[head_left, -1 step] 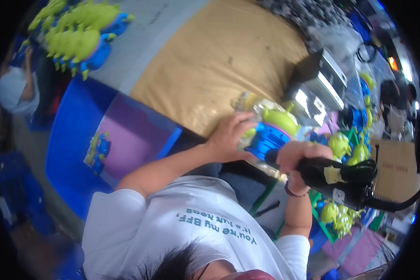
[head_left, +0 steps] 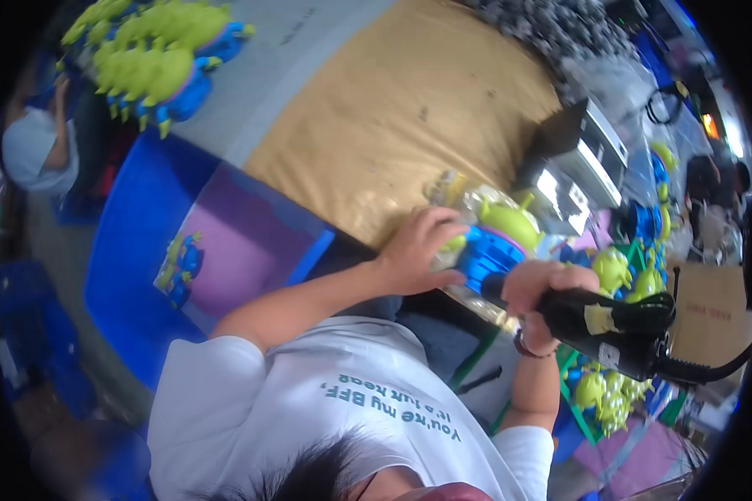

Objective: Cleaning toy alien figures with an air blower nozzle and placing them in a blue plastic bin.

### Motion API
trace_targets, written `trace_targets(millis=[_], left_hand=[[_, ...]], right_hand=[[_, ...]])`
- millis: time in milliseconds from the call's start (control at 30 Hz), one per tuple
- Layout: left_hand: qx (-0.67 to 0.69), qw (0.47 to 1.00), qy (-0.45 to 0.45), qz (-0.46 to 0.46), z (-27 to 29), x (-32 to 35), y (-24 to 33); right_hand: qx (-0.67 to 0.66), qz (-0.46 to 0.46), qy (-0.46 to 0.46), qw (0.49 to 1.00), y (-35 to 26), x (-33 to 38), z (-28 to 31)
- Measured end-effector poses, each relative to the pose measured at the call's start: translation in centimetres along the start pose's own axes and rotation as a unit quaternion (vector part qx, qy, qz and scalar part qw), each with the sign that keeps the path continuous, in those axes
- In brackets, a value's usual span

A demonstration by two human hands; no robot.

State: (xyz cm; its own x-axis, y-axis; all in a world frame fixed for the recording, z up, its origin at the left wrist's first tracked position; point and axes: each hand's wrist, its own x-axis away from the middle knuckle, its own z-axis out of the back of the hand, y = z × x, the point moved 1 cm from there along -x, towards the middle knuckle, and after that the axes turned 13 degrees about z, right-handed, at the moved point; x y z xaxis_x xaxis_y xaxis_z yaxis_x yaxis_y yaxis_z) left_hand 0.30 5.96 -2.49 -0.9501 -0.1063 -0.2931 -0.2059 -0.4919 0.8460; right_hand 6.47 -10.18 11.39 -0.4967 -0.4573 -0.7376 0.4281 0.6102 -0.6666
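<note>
My left hand (head_left: 418, 250) grips a toy figure (head_left: 491, 255) with a green head and a blue body, its fingers bent round the figure's side. The figure lies tilted at the table's near edge. In my right hand (head_left: 545, 290) is a black corded hand tool (head_left: 597, 321); its nose points at the blue body, and I cannot tell whether it touches. A strip of pale tape is on the tool, and a thick black cord runs off to the right. Clear plastic (head_left: 468, 190) lies just behind the figure.
A tan sheet (head_left: 409, 108) covers the table. More green toy figures (head_left: 146, 71) stand in rows at the far left. A blue bin (head_left: 134, 267) is at the left, a silver box (head_left: 589, 154) behind my right hand. Green-edged crates with figures (head_left: 610, 392) and a carton (head_left: 710, 313) are at right.
The whole view has shifted slightly, so things sit a little further right and lower. Both hands keep their hold on the toy figure and the tool.
</note>
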Motion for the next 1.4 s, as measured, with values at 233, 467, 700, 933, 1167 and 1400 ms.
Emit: trace_targets(millis=[233,467,700,933,1167,1400], left_hand=[[-0.082,0.976,-0.069,0.191,0.4,-3.2,2.5],[0.067,0.975,-0.109,0.18,4.9,-3.8,2.2],[-0.005,0.882,0.415,0.225,22.2,-3.5,-10.1],[-0.121,0.798,0.546,0.227,29.9,-5.0,-21.1],[-0.16,0.838,0.512,0.103,25.5,5.0,-17.2],[-0.319,0.585,0.46,0.588,24.7,36.5,-30.7]], right_hand=[[0.043,0.016,0.004,0.999,-1.1,-0.6,-0.1],[-0.116,0.084,0.208,0.968,-10.5,-3.6,3.2],[-0.036,-0.071,0.345,0.935,-10.6,2.2,7.7],[0.031,-0.137,0.34,0.93,-7.3,2.4,6.4],[0.064,-0.184,0.295,0.935,-4.6,0.2,4.4],[0.023,-0.251,0.307,0.918,-1.5,-3.6,4.1]])
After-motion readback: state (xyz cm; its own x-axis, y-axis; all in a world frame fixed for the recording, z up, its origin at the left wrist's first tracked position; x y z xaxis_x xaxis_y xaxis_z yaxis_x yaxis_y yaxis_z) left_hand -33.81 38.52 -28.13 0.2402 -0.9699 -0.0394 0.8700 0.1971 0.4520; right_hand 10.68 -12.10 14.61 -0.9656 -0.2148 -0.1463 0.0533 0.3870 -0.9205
